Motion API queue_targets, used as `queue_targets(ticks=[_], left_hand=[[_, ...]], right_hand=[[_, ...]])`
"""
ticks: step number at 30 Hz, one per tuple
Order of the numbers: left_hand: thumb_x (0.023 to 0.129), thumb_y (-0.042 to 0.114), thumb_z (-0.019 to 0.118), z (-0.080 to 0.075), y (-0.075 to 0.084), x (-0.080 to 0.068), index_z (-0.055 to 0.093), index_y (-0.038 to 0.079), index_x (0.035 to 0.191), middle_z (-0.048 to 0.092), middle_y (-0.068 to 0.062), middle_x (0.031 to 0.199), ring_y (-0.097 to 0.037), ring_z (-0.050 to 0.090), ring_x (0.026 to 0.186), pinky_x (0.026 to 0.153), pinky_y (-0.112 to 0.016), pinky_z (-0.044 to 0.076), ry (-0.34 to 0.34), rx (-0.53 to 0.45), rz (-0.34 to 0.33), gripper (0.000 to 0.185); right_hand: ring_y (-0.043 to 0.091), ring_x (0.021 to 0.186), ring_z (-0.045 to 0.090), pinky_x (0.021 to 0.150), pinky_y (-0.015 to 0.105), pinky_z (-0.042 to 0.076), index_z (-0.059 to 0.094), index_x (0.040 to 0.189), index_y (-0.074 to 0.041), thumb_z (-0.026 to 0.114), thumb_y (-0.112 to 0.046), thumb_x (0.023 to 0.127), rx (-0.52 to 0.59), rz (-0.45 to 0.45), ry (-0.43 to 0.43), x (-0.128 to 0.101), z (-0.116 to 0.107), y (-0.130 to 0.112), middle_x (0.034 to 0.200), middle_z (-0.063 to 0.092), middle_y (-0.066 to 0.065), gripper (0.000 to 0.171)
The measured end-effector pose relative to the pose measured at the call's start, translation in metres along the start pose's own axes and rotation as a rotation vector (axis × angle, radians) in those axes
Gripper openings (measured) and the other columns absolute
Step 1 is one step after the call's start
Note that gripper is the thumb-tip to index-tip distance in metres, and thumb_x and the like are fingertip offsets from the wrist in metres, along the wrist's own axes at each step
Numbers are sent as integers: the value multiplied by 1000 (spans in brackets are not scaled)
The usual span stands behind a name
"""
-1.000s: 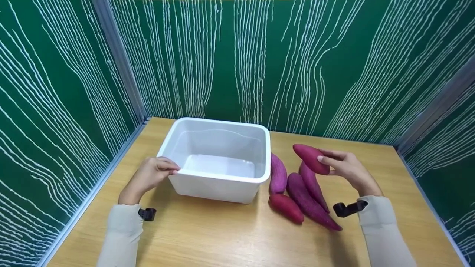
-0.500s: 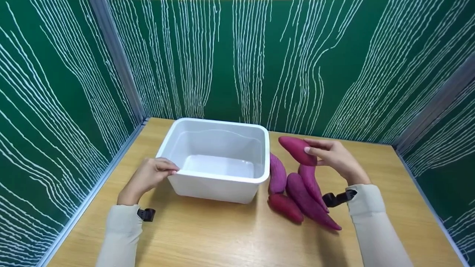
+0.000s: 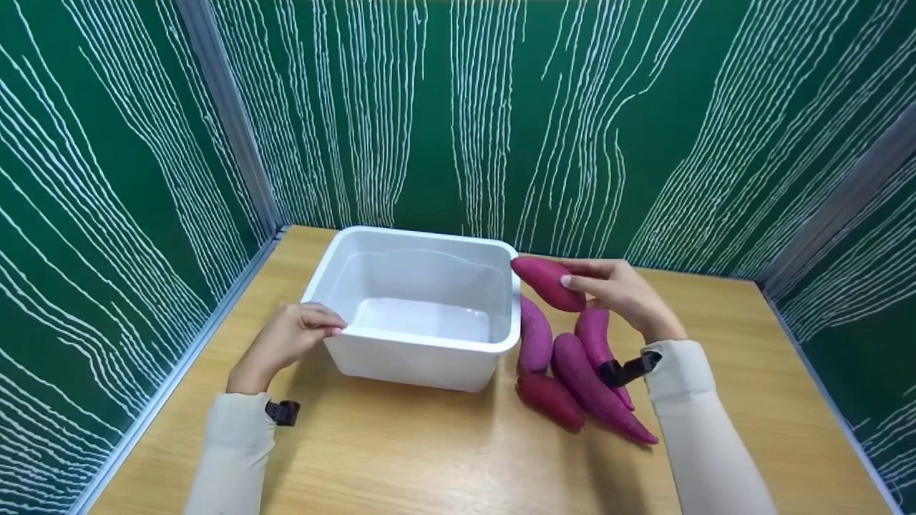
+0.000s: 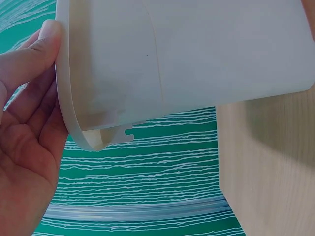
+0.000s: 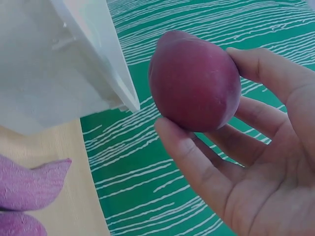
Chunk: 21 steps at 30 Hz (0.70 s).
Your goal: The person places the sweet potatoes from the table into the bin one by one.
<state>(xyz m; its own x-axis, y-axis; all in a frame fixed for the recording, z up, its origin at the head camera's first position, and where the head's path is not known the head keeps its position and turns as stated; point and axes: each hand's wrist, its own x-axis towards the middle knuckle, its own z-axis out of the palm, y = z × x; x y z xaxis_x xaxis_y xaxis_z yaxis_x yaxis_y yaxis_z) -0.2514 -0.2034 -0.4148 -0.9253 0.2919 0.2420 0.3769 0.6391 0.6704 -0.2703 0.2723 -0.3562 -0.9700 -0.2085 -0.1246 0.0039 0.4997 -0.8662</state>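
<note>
Now hands pinch: left (image 3: 286,340) bin rim (image 3: 323,275), right (image 3: 619,293) sweet potato (image 3: 547,282) beside it.

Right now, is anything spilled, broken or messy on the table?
No, nothing stands out. The white tub sits upright, the left hand holds its rim, and the right hand holds one sweet potato. The others lie together beside the tub.

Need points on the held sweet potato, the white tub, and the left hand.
held sweet potato (image 3: 545,282): head view, middle of its body.
white tub (image 3: 418,342): head view, near rim.
left hand (image 3: 285,342): head view, back of the hand.
</note>
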Motion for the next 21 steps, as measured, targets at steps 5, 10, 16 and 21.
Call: queue_targets(ticks=[5,10,16,21], left_hand=[[82,-2,71,0,1,0,78,7,90,75,-7,94,-24,67,93,87,-42,56,6,-8,17,14],[83,-2,70,-1,1,0,78,7,92,74,-8,96,-25,66,96,92,-46,54,-7,-10,-15,15],[83,-1,70,-1,1,0,78,8,92,75,-8,97,-27,66,98,95,-48,52,-7,-5,-18,15],[82,0,72,-1,1,0,78,8,93,75,-9,97,-27,67,98,96,-49,51,-1,-1,-13,15]], right_hand=[[21,101,64,85,31,55,55,136,-15,69,-44,86,47,-24,-25,6,7,-6,124,63,14,59],[23,103,64,85,32,56,55,136,-13,70,-42,86,62,-35,-45,12,13,-11,127,61,14,60],[23,101,64,83,32,58,56,135,-13,71,-39,86,78,-50,-52,17,20,-17,126,62,13,58],[23,101,64,83,32,58,56,135,-12,71,-37,86,98,-37,-64,22,27,-25,126,62,13,57]])
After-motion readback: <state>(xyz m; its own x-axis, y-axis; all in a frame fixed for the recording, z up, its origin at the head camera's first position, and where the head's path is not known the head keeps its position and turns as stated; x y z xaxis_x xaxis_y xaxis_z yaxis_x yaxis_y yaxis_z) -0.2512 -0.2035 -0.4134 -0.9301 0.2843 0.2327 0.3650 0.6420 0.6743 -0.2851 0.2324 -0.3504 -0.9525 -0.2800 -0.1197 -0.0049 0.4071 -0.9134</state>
